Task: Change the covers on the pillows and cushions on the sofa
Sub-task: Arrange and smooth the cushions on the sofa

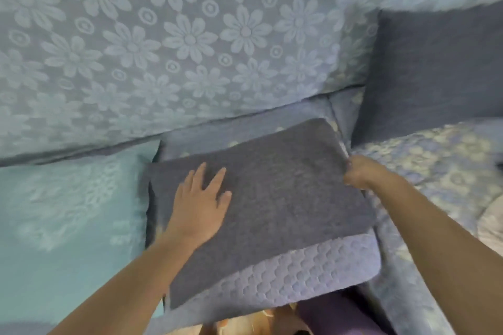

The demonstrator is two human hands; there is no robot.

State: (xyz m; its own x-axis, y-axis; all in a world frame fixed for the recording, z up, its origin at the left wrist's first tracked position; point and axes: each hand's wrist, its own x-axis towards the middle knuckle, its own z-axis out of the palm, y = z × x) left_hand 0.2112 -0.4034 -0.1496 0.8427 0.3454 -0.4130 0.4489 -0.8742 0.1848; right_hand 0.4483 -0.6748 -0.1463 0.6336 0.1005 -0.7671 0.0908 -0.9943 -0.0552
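The sofa backrest point(190, 43) walled off the seat's rear edge. A teal cushion point(68, 212) crowded the left; an upright grey pillow point(435, 76) blocked the right corner.

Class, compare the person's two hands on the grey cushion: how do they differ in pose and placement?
The left hand lies flat with fingers spread; the right hand is curled, pinching fabric. The left hand rests on the top face of the grey cushion, towards its left side; the right hand holds its right edge. Both touch the same cushion.

At the bottom edge, purple fabric point(329, 317) shows just beside a blurred orange-tan patch point(245, 325).
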